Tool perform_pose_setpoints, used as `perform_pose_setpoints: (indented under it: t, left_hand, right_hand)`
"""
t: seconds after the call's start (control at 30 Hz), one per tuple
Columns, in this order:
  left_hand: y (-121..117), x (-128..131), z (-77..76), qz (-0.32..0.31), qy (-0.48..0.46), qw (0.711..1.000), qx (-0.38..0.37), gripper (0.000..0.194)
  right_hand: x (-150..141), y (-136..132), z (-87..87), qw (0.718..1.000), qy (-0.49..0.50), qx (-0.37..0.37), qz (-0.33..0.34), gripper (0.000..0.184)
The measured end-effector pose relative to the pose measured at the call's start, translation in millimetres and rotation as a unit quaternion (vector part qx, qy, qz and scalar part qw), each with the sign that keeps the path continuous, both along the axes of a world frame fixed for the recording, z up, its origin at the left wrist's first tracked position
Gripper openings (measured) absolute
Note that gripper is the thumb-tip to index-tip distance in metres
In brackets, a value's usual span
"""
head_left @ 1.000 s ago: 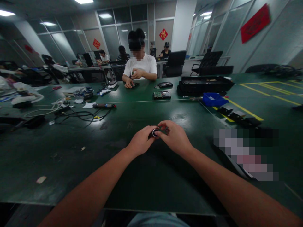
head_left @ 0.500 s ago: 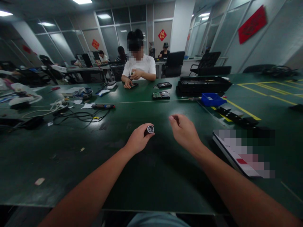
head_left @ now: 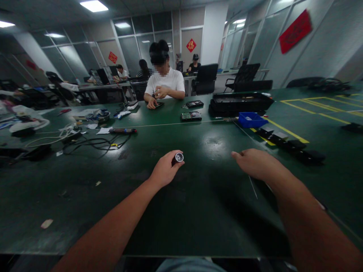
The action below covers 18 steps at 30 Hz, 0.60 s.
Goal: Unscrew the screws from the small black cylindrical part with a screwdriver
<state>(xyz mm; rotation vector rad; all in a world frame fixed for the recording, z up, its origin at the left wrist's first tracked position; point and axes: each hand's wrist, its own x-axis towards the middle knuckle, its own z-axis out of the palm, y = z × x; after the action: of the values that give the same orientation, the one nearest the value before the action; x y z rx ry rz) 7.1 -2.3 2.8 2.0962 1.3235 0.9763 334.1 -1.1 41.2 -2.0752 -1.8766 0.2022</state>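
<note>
My left hand [head_left: 165,169] is wrapped round a dark cylinder [head_left: 178,157] above the green table. The cylinder's silver-rimmed round end faces me, with small dark spots inside it. To the right, my right hand [head_left: 255,163] is closed, thumb and fingers pressed together. Its back is turned up, so whatever is between the fingers is hidden. A thin pale line [head_left: 253,187] shows just below that hand; I cannot tell what it is. The two hands are well apart.
Across the table [head_left: 159,132] a person [head_left: 164,83] in white handles a small device. Circuit-board devices [head_left: 191,116], a black tray [head_left: 241,102], a blue bin [head_left: 252,119] and black blocks [head_left: 296,145] lie ahead. Left are cables [head_left: 93,143] and a pen-like tool [head_left: 123,130].
My right hand has moved right and slightly down, turning its back up. The white flat object at the right is now mostly covered by my arm. My left hand still grips the cylinder.
</note>
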Motion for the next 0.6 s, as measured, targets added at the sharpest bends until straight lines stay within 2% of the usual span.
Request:
perform_pose_setpoints:
  t: [0.1,0.2,0.27,0.33,0.4,0.5,0.6]
  left_hand:
    - [-0.7,1.0,-0.3,-0.005,0.000,1.000,0.006,0.034]
    - [-1.2,1.8,-0.6,-0.006,0.003,1.000,0.014,0.033]
    - [-1.6,1.9,-0.3,-0.004,0.004,1.000,0.014,0.033]
    - [-2.2,1.6,0.6,-0.005,0.005,1.000,0.011,0.034]
    - [-2.7,1.3,1.5,-0.009,0.006,1.000,0.009,0.034]
    - [-2.7,1.1,1.7,-0.017,0.002,1.000,0.013,0.033]
    - [-1.3,0.7,0.1,-0.018,-0.008,1.000,0.018,0.032]
  right_hand:
    - [5.5,-1.4,2.6,0.992,-0.071,-0.099,-0.020,0.050]
    - [1.5,-3.7,8.0,0.991,-0.057,-0.118,0.001,0.048]
    - [-4.7,-7.0,12.9,0.992,-0.049,-0.116,-0.020,0.049]
    - [-14.3,-13.0,21.2,0.993,-0.065,-0.086,-0.053,0.049]
    - [-27.7,-21.3,33.5,0.996,-0.074,-0.027,-0.047,0.050]
    - [-53.4,-33.9,55.1,0.999,-0.007,0.030,0.015,0.055]
    - [-81.6,-41.0,70.0,0.987,0.060,0.114,0.097,0.057]
